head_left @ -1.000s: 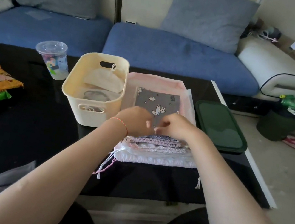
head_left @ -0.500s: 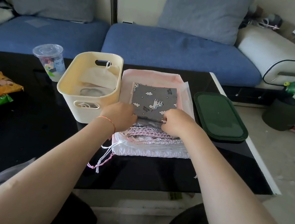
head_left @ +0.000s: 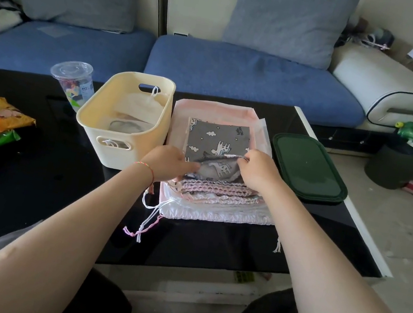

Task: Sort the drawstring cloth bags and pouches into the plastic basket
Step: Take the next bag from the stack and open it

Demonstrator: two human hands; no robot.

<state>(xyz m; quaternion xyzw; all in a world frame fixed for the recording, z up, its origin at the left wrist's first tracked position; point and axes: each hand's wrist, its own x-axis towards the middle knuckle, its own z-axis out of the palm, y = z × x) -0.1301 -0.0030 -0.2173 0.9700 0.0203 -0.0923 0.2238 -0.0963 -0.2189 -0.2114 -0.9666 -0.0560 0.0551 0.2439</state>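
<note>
On the black glossy tabletop [head_left: 16, 178] lies a flat pile of drawstring cloth bags [head_left: 214, 199], pink and white, with their gathered mouths turned toward the person. Just to the left of the pile, touching or almost touching it, stands the cream plastic basket [head_left: 120, 138], which already has some pale pouches inside.

On the top of the pile is the grey cloth pouch with white unicorn print [head_left: 216, 141]. Its long axis goes left to right, and its near edge is raised and folded back. The right hand [head_left: 255, 170] pinches this raised edge at its right end. The left hand [head_left: 168, 163] is at the left near corner, with its fingers curled onto the cloth; I think it holds the pouch too, but its fingertips are partly hidden.

The basket lies to the left of both grips, and the left hand is nearer to it. So the pouch should probably travel leftward, over the near rim.
</note>
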